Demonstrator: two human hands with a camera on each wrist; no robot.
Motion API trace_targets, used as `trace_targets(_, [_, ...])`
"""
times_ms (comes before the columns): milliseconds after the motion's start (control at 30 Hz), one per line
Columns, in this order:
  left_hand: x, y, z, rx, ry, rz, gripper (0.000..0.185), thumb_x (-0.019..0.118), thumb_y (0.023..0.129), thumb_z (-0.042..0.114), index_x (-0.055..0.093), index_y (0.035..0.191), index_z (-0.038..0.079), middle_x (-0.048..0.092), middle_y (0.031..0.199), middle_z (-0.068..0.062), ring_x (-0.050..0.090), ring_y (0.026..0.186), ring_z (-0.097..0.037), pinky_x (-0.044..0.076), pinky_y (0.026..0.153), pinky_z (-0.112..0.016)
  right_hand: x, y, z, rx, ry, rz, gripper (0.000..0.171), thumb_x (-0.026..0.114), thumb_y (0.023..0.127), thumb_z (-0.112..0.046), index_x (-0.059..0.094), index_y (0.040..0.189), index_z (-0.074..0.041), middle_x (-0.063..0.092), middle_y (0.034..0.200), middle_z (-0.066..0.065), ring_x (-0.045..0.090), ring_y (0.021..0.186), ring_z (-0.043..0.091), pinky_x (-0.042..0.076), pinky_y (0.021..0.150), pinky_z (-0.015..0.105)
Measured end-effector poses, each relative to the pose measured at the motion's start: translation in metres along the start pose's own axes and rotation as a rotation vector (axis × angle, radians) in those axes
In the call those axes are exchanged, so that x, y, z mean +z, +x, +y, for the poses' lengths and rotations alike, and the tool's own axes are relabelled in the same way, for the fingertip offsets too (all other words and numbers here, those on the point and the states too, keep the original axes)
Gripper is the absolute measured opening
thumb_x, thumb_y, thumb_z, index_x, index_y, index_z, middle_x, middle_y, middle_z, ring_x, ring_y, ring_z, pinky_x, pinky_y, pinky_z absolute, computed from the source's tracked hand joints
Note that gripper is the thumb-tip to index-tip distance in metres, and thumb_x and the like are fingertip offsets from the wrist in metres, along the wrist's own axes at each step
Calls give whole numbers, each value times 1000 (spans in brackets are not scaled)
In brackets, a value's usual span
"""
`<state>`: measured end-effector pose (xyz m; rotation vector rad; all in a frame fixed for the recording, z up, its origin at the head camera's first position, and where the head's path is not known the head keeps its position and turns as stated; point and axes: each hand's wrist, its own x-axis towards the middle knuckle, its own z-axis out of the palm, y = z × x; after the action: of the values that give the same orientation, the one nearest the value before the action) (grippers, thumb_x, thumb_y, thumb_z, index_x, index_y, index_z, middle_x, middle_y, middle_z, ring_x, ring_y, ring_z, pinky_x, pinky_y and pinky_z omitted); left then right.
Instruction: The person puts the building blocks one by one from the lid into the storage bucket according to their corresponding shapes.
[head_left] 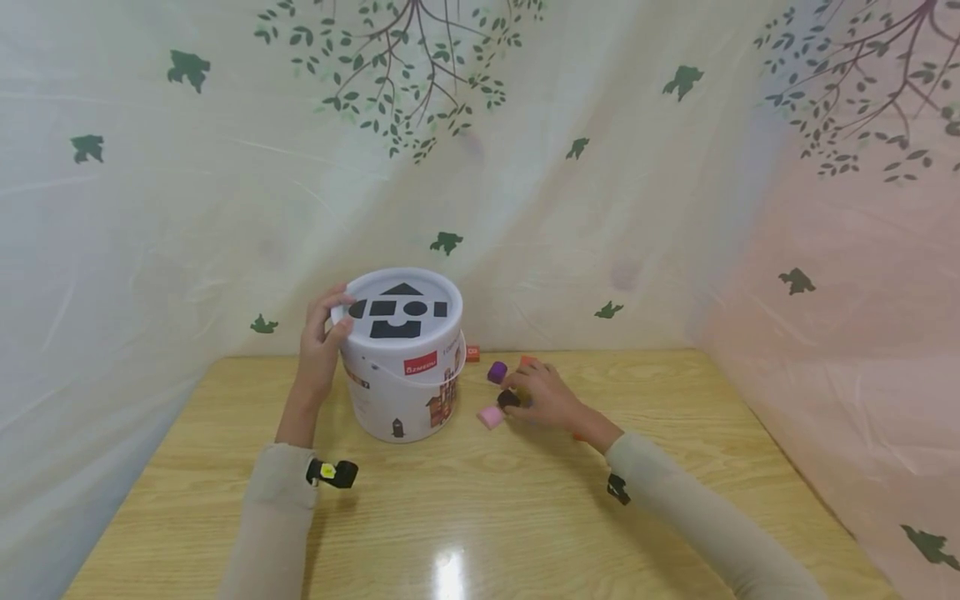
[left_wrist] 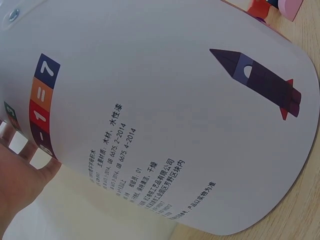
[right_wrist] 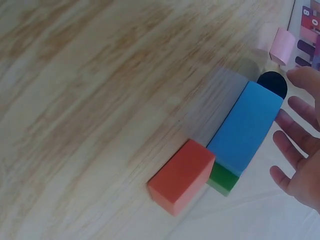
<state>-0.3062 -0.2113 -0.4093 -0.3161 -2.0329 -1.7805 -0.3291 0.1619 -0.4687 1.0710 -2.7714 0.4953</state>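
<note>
A white bucket (head_left: 397,392) with a shape-sorter lid (head_left: 408,321) stands upright at the back left of the table. My left hand (head_left: 322,337) holds it at the rim, fingers and thumb over the lid's left edge. Its printed side fills the left wrist view. Right of the bucket, my right hand (head_left: 543,396) pinches a small black block (head_left: 508,399) at its fingertips. A pink block (head_left: 491,417) lies just in front, and a purple block (head_left: 497,372) is behind. In the right wrist view, a long blue block (right_wrist: 247,127) partly covers the black one.
An orange-red block (right_wrist: 182,175) and a green block (right_wrist: 223,178) are beside the blue one. Another red block (head_left: 472,353) lies behind the bucket's right side. A leaf-printed cloth (head_left: 525,208) hangs along the table's back edge.
</note>
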Motion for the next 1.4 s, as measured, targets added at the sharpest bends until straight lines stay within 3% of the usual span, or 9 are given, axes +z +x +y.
trace_targets(367, [0, 0, -2, -1, 4, 11, 42, 52, 99, 28, 52, 134, 5, 32, 163, -3, 22, 153, -28, 18, 124, -63, 8, 8, -3, 37, -71, -16, 35, 80, 81, -27, 72, 111, -10, 72, 103, 7, 57, 105, 28, 41, 105, 59])
trace_targets(667, [1, 3, -4, 8, -2, 10, 42, 52, 98, 28, 52, 134, 5, 31, 163, -2, 22, 154, -28, 18, 124, -63, 9, 11, -5, 39, -126, -18, 35, 83, 80, -26, 74, 109, -9, 73, 107, 10, 55, 101, 26, 47, 94, 50])
trace_targets(1033, [2, -3, -1, -21, 8, 33, 40, 50, 100, 26, 52, 134, 5, 33, 163, -2, 26, 152, -27, 20, 125, -62, 8, 16, -11, 83, -101, -85, 36, 83, 80, -24, 75, 111, -8, 73, 113, 13, 52, 97, 25, 46, 91, 47])
trace_targets(1167, [0, -2, 0, -17, 16, 31, 40, 52, 99, 25, 53, 133, 4, 35, 161, -4, 28, 150, -28, 22, 124, -61, 8, 17, -13, 93, -78, -82, 35, 82, 80, -23, 75, 111, -8, 74, 115, 13, 52, 97, 24, 46, 91, 47])
trace_targets(1400, [-5, 3, 2, -10, 55, -11, 41, 54, 99, 28, 55, 132, 4, 35, 159, -5, 28, 149, -27, 22, 124, -61, 11, 18, -10, 93, -57, -52, 34, 82, 80, -21, 76, 111, -8, 75, 111, 10, 48, 91, 20, 42, 81, 39])
